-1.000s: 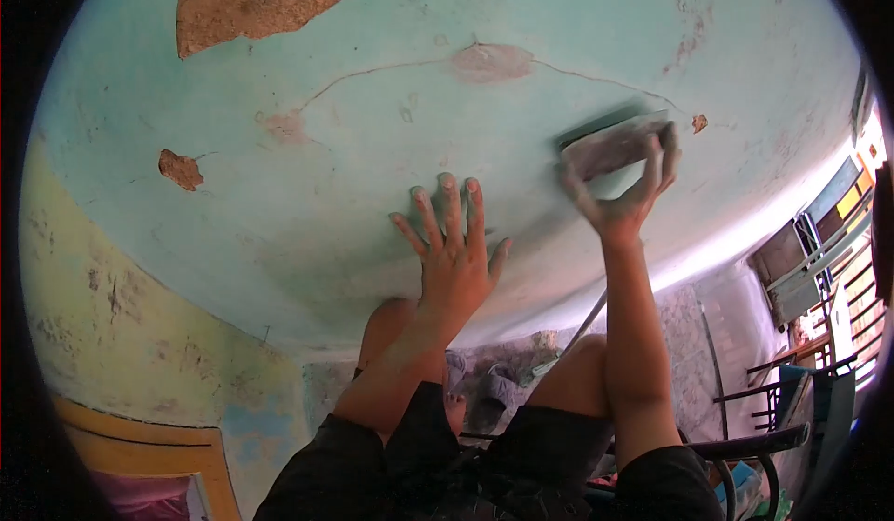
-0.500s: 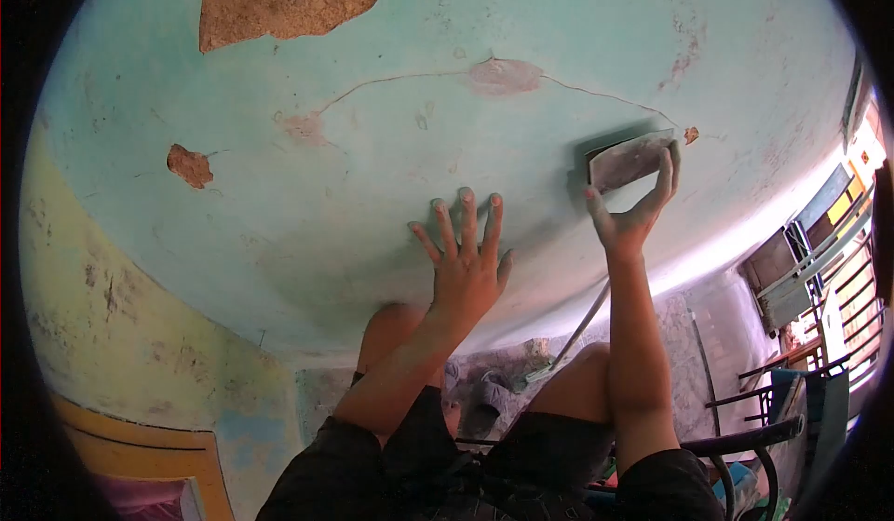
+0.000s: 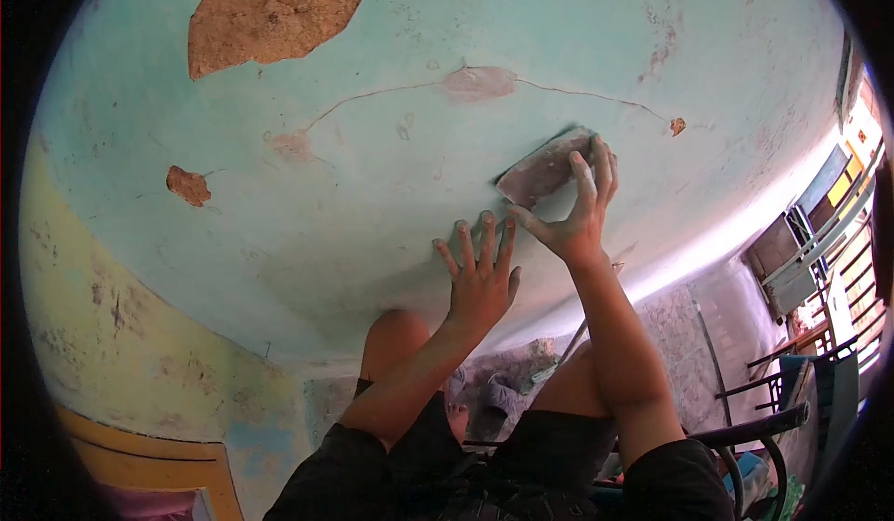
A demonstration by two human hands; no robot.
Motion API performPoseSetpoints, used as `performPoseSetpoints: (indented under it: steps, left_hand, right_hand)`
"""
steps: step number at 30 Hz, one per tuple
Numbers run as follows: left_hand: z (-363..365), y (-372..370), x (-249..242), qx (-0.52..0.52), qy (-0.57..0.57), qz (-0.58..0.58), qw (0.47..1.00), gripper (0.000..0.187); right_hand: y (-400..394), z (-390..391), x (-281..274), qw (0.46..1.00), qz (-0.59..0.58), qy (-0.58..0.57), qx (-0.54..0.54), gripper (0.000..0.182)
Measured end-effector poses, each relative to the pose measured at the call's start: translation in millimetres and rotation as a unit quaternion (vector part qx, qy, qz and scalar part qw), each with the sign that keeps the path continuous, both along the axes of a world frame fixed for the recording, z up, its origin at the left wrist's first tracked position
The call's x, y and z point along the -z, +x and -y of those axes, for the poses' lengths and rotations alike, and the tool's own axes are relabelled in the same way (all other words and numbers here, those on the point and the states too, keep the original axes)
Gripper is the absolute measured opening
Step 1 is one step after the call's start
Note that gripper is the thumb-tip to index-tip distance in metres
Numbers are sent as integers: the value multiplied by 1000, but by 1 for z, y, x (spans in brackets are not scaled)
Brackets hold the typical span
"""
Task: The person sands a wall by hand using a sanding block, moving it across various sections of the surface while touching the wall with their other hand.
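Note:
My right hand grips a dusty greyish-brown sanding block by its ends, thumb at the lower left and fingers at the right. The block lies tilted against the pale green wall, just below a thin crack. Left of it, my left hand rests on the wall with its fingers spread and holds nothing. Above the hands is a pinkish patch along the crack. A small brown chip in the paint sits at the crack's right end.
A large bare brown area and a smaller one break the paint at left. My knees are close to the wall. A dark metal chair arm stands at lower right, with furniture and a barred window beyond.
My right hand has moved left and slightly down along the wall with the sanding block, which is now tilted more steeply. My left hand has shifted slightly right and down in view.

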State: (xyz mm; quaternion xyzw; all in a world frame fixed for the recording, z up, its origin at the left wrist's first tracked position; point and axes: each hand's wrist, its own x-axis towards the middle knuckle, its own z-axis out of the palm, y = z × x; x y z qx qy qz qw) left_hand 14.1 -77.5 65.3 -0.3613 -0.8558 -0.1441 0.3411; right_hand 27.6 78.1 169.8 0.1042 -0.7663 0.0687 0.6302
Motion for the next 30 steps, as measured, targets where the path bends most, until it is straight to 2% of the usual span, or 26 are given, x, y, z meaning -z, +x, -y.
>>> performPoseSetpoints:
  steps: [6,12,21,30]
  left_hand:
    - [-2,0,4,2,-6,-3,1000,84]
    - [-2,1,2,-7,-20,-1,1000,84]
    - [-2,2,0,7,-8,8,1000,86]
    - [-8,7,10,15,-27,23,999,88]
  right_hand:
    - [-14,-4,9,999,-9,4,34,107]
    - [-22,-11,14,999,-49,8,7,113]
    - [-33,-17,21,995,-83,25,47,100]
    - [-32,-14,22,996,-68,11,53,98]
